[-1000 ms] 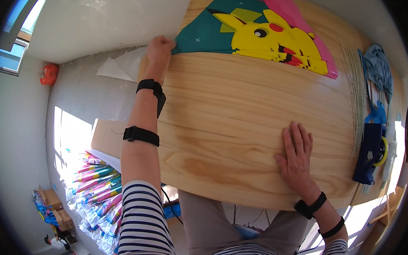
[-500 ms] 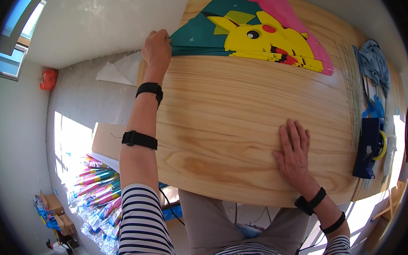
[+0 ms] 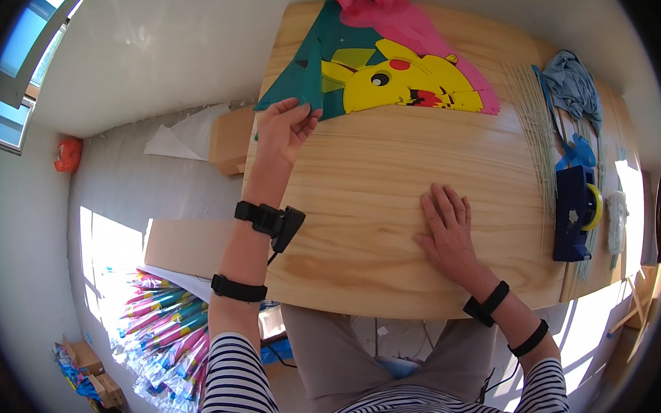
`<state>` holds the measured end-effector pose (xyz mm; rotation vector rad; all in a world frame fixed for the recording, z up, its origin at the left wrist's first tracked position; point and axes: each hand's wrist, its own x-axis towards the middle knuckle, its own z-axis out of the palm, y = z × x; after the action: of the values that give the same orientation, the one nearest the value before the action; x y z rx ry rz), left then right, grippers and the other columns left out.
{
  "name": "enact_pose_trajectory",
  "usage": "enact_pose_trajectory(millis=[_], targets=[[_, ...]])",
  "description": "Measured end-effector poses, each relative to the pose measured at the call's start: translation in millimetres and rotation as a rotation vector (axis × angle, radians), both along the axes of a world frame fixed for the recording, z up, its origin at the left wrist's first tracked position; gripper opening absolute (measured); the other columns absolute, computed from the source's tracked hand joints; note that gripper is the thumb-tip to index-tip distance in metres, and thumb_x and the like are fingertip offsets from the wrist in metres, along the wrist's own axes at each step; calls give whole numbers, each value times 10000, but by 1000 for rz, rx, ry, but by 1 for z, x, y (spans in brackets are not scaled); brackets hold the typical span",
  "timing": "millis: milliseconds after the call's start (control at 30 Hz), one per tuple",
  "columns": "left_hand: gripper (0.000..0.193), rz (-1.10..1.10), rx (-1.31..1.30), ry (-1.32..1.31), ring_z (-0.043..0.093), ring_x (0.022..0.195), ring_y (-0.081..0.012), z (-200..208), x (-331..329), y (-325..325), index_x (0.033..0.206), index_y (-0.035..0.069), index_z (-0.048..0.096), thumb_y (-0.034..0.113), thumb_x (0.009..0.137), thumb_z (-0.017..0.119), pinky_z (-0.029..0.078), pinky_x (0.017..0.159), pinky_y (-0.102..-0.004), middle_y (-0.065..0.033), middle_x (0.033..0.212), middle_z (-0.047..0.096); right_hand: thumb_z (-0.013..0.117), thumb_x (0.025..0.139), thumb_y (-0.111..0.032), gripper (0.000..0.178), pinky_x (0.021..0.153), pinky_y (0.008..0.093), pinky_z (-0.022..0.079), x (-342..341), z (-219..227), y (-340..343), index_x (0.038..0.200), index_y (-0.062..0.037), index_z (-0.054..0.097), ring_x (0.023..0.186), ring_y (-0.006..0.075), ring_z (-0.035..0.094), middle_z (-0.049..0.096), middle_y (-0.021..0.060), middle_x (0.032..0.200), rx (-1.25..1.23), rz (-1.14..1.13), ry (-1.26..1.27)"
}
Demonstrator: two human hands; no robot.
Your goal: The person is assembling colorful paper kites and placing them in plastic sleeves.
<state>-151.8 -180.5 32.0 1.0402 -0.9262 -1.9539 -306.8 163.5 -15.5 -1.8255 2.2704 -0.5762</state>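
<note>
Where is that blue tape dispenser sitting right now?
In the head view, the tape dispenser sits near the table's right edge, beside a bundle of thin sticks, to the right of the flat right hand.

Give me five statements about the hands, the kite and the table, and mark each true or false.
1. The left hand pinches the green corner of the kite. True.
2. The right hand grips the blue tape dispenser. False: it lies flat, fingers spread, on the bare wooden table, apart from the dispenser.
3. The kite shows a yellow cartoon figure. True.
4. The kite lies at the table's near edge, by the person's lap. False: it lies at the far end.
5. A bundle of thin sticks lies on the table to the right of the kite. True.
</note>
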Motion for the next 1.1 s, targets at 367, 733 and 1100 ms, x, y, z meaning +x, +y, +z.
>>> enact_pose_trajectory(millis=[367, 733, 1100], targets=[[189, -258, 345, 269, 722, 926, -210, -11, 16, 257, 1094, 52, 616, 5, 935, 707, 605, 786, -323, -85, 1004, 715, 663, 1013, -325, 420, 779, 349, 545, 10, 28, -17, 1286, -15, 586, 911, 181, 658, 669, 150, 1108, -34, -532, -2038], [674, -330, -1319, -1030, 335, 1494, -388, -52, 50, 293, 1451, 99, 517, 275, 858, 784, 254, 1172, -660, -201, 1553, 436, 639, 936, 36, 128, 655, 226, 493, -6, 30, 93, 1045, 8, 698, 729, 68, 602, 707, 14, 887, -449, -648, -1171], [477, -597, -1537, -1229, 375, 1497, -270, -50, 67, 89, 1436, 205, 545, 92, 973, 577, 258, 1188, -653, -15, 1547, 487, 629, 919, 23, 208, 716, 230, 502, 9, 33, 210, 1107, 23, 718, 771, 69, 618, 718, 15, 914, -216, -773, -1314]])
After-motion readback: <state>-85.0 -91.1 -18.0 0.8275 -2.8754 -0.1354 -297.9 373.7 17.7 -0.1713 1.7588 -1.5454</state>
